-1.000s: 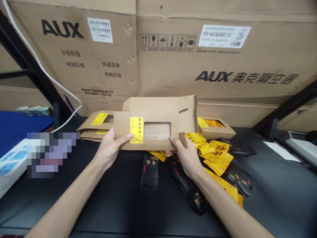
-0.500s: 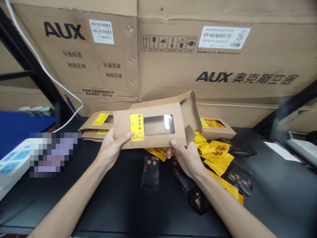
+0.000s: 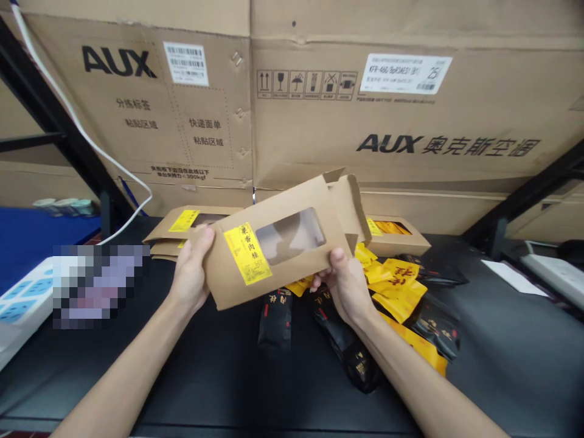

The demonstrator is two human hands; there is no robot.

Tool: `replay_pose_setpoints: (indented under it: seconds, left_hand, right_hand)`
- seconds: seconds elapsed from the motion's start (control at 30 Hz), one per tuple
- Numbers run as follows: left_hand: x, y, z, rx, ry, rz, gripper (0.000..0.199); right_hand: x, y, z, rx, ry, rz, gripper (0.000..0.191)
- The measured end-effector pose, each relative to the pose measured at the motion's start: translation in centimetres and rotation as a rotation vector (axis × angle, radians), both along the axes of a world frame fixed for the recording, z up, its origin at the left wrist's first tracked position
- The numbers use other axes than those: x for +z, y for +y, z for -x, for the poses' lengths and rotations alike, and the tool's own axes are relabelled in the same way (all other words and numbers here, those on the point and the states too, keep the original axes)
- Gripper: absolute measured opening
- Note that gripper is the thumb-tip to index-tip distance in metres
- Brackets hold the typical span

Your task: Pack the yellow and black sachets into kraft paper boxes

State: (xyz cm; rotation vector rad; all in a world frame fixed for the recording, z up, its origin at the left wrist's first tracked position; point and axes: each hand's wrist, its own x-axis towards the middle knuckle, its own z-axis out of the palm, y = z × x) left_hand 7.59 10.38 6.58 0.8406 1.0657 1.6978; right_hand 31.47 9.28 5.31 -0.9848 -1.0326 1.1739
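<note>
Above the middle of the desk (image 3: 205, 377), the left hand (image 3: 191, 271) and right hand (image 3: 349, 286) grip opposite ends of a tilted paper box (image 3: 294, 274), its right end open.

Both hands (image 3: 274, 277) hold tilted kraft box (image 3: 292, 237) above black table (image 3: 219, 377).

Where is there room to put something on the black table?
The black table is bare between the left forearm and right forearm, nearest you, and below the white card at far right. It's crowded around the right hand, with yellow packets and black packets.
</note>
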Motion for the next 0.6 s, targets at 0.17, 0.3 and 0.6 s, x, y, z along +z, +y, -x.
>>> replay_pose_setpoints:
  seconds: [0.17,0.3,0.6]
  left_hand:
    - [1.7,0.1,2.0,-0.079,0.009,-0.004,0.034]
    - [2.3,-0.3,4.4,-0.402,0.135,0.092,0.057]
    - [1.7,-1.1,3.5,-0.5,0.431,0.201,0.072]
  right_hand:
    - [0.0,0.0,-0.4,0.011,-0.067,0.011,0.075]
    - [0.0,-0.2,-0.5,0.041,-0.182,0.004,0.072]
    - [0.7,-1.0,0.4,0.047,-0.212,0.02,0.074]
